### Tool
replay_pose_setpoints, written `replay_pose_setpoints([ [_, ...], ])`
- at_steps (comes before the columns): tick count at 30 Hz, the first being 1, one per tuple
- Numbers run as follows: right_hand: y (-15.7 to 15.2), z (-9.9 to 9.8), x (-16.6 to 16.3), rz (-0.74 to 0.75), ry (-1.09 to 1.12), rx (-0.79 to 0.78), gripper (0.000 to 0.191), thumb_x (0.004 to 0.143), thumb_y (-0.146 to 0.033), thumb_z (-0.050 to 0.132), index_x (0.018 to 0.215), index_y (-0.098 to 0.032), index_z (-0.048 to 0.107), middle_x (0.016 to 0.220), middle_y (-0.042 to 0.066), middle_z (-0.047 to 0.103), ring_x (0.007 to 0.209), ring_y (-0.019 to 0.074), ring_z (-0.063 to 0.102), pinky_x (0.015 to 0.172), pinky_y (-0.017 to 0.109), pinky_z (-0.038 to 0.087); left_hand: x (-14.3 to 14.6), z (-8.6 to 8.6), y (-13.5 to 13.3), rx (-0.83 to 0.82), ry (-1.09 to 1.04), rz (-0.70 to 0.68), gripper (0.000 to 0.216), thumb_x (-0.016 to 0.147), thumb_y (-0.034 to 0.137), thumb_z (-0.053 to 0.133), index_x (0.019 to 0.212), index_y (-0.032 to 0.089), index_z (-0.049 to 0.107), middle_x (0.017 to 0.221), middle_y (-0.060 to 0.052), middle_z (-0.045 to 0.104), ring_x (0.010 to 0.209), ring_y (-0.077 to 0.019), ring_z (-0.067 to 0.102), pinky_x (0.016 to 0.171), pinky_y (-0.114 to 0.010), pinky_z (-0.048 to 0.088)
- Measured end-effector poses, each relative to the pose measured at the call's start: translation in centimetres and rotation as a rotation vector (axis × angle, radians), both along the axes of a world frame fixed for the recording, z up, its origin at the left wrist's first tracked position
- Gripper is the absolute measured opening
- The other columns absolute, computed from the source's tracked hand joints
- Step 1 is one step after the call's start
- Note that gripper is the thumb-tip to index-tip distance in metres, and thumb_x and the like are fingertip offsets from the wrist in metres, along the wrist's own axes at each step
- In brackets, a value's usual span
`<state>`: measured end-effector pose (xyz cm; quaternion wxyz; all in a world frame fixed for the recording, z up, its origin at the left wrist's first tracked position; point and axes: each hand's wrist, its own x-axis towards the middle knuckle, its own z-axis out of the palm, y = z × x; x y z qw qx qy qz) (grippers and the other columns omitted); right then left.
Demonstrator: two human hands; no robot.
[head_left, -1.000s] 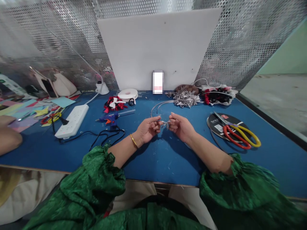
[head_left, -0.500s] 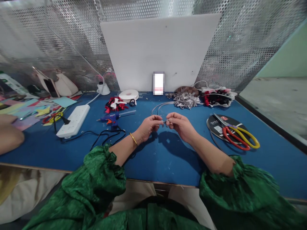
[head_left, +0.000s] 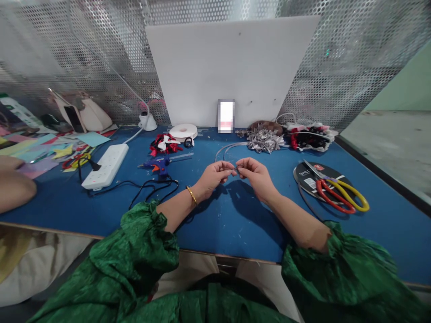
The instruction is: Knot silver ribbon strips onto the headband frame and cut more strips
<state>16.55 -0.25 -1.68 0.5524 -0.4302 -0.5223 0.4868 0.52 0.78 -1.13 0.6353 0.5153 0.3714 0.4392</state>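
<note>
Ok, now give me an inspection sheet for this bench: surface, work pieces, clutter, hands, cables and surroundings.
Surface: blue table, small pale scraps on it.
Work pieces: small grey piece at the fingertips, mostly hidden; grey ribbon pile beyond the hands.
Clutter: scissors lying on a black reel; glue gun, red and black bows, white reel, coloured paper.
Hands: left hand and right hand both pinching the grey piece.
Cables: black cable looped near the glue gun; white cable running to the power strip.
Surroundings: white board before metal mesh; lit phone; another person's arm at the left edge.
</note>
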Motion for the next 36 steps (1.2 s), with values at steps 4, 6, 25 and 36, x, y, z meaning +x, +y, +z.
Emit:
replay_pose_setpoints([
  [4, 0.1, -0.8, -0.2, -0.046, -0.125, 0.065, 0.016, 0.071, -0.023, 0.065, 0.087, -0.021, 0.063, 0.077, -0.001, 0.06, 0.063, 0.0124, 0.05, 0.062, 0.027, 0.04, 0.0, -0.2, 0.1, 0.0, -0.007, 0.011, 0.027, 0.068, 0.027, 0.074, 0.088, 0.014, 0.063, 0.077, -0.004, 0.068, 0.053, -0.0052, 0.043, 0.05, -0.02, 0.029],
  [6, 0.1, -1.2, -0.2, -0.055, -0.191, 0.09, 0.016, 0.074, -0.022, 0.062, 0.09, -0.022, 0.062, 0.082, 0.0, 0.06, 0.064, 0.0128, 0.051, 0.063, 0.028, 0.041, 0.1, -0.3, 0.2, -0.009, -0.009, 0.014, 0.026, 0.067, 0.025, 0.074, 0.088, 0.014, 0.063, 0.076, -0.004, 0.068, 0.053, -0.0052, 0.042, 0.05, -0.02, 0.028],
  [25, 0.3, -0.7, 0.2, -0.125, -0.26, -0.041, 0.033, 0.066, -0.016, 0.064, 0.099, -0.023, 0.062, 0.108, 0.006, 0.058, 0.063, 0.0122, 0.056, 0.058, 0.03, 0.046, 0.0, 0.0, 0.2, -0.045, 0.004, 0.014, 0.026, 0.068, 0.024, 0.074, 0.089, 0.013, 0.063, 0.071, -0.003, 0.065, 0.052, -0.0052, 0.043, 0.049, -0.019, 0.028],
  [36, -0.1, 0.1, -0.2, 0.011, -0.091, -0.128, 0.007, 0.07, -0.025, 0.063, 0.067, -0.019, 0.06, 0.055, -0.001, 0.058, 0.047, 0.0109, 0.049, 0.049, 0.025, 0.038, -0.1, -0.4, 0.4, -0.068, 0.01, 0.019, 0.017, 0.077, 0.027, 0.063, 0.088, 0.014, 0.061, 0.071, -0.003, 0.064, 0.049, -0.0053, 0.043, 0.047, -0.019, 0.029],
])
